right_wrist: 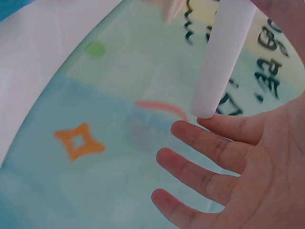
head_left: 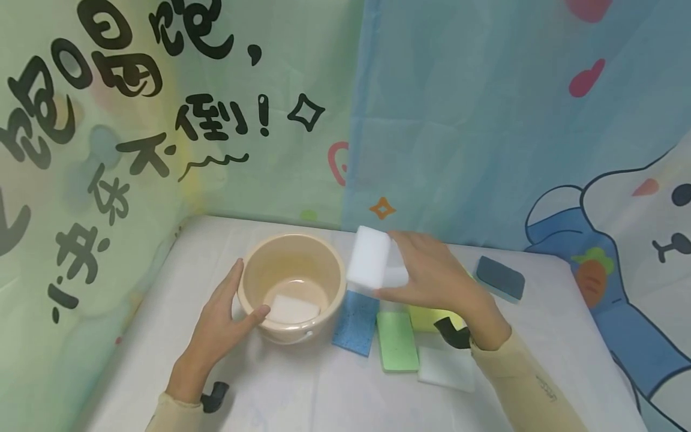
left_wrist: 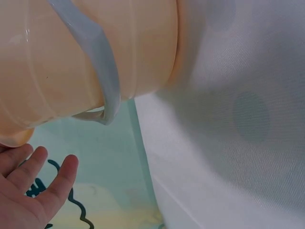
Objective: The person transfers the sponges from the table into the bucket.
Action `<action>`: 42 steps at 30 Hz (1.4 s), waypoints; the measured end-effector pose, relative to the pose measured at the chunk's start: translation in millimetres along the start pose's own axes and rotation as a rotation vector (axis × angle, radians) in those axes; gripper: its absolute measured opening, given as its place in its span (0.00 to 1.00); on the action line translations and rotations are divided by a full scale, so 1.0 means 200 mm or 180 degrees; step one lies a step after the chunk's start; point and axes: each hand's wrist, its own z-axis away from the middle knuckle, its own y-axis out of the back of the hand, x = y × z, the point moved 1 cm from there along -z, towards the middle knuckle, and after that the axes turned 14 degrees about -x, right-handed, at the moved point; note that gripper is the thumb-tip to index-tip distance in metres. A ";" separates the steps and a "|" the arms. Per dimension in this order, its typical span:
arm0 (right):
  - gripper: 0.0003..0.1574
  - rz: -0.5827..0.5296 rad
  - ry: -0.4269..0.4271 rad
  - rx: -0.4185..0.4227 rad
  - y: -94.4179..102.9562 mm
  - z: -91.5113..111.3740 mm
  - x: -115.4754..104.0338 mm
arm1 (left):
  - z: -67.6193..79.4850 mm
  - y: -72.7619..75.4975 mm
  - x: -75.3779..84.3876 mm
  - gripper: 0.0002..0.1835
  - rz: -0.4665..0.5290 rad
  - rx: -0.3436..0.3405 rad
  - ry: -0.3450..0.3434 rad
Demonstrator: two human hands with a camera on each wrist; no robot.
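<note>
A beige bucket [head_left: 291, 240] stands on the white-covered table with one white sponge [head_left: 294, 309] inside. My left hand [head_left: 218, 327] holds the bucket's near left side, thumb over the rim and fingers along the outside. In the left wrist view, spread fingers [left_wrist: 62, 183] show beside the bucket's wall [left_wrist: 62, 62]. My right hand [head_left: 434, 279] pinches another white sponge [head_left: 369, 258] just right of the bucket, raised above the table. The right wrist view shows this sponge [right_wrist: 224, 57] edge-on between thumb and index finger, with the other fingers extended.
Below the right hand lie a blue sponge [head_left: 356, 324], a green sponge [head_left: 397, 342], a yellow sponge [head_left: 423, 318] and a white sponge [head_left: 445, 367]. A dark grey-blue sponge [head_left: 500, 278] lies farther right. Printed cloth walls [head_left: 281, 180] border the table's back and left.
</note>
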 end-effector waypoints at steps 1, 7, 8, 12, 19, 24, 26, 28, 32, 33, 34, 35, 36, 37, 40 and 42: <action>0.61 0.0001 0.0041 -0.0028 0.01 -0.02 -0.02 | 0.00 0.00 0.00 0.53 -0.0007 -0.0001 0.0002; 0.66 0.0109 0.0295 -0.0143 0.00 -0.17 -0.16 | 0.00 0.01 0.00 0.54 -0.0013 -0.0001 0.0009; 0.65 0.0138 0.0357 -0.0148 0.00 -0.20 -0.19 | 0.00 0.01 0.00 0.54 -0.0011 -0.0007 0.0011; 0.64 0.0255 0.0586 -0.0214 0.00 -0.30 -0.29 | -0.01 0.02 0.00 0.54 -0.0002 -0.0024 0.0016; 0.58 0.0460 0.0659 -0.0643 -0.02 -0.45 -0.41 | -0.01 0.02 0.00 0.54 -0.0017 -0.0055 0.0064; 0.59 0.0517 0.0525 -0.0985 -0.09 -0.54 -0.46 | -0.01 0.01 0.00 0.54 -0.0013 -0.0080 0.0086; 0.61 0.0461 0.0454 -0.1161 -0.12 -0.56 -0.47 | -0.01 0.01 0.00 0.54 -0.0022 -0.0078 0.0088; 0.60 0.0426 0.0399 -0.1322 -0.15 -0.58 -0.48 | 0.00 0.01 0.00 0.54 -0.0032 -0.0074 0.0084; 0.60 0.0541 0.0334 -0.1565 -0.22 -0.61 -0.49 | 0.00 0.01 -0.01 0.54 -0.0029 -0.0061 0.0050; 0.61 0.0583 0.0324 -0.1611 -0.23 -0.61 -0.49 | 0.00 0.01 -0.01 0.54 -0.0027 -0.0060 0.0041; 0.63 0.0637 0.0328 -0.1644 -0.24 -0.62 -0.50 | 0.00 0.01 -0.01 0.53 -0.0028 -0.0057 0.0030; 0.64 0.0678 0.0326 -0.1679 -0.25 -0.62 -0.50 | 0.00 0.01 -0.01 0.54 -0.0025 -0.0054 0.0021; 0.65 0.0721 0.0332 -0.1717 -0.26 -0.63 -0.50 | 0.00 0.01 -0.01 0.54 -0.0019 -0.0052 0.0011; 0.66 0.0731 0.0321 -0.1756 -0.27 -0.63 -0.51 | 0.00 0.01 -0.01 0.54 -0.0022 -0.0051 0.0004; 0.69 0.0656 0.0271 -0.1825 -0.28 -0.62 -0.51 | 0.00 0.01 -0.01 0.54 -0.0023 -0.0059 0.0002; 0.70 0.0517 0.0231 -0.1876 -0.27 -0.61 -0.51 | 0.00 0.01 -0.01 0.54 -0.0017 -0.0068 0.0017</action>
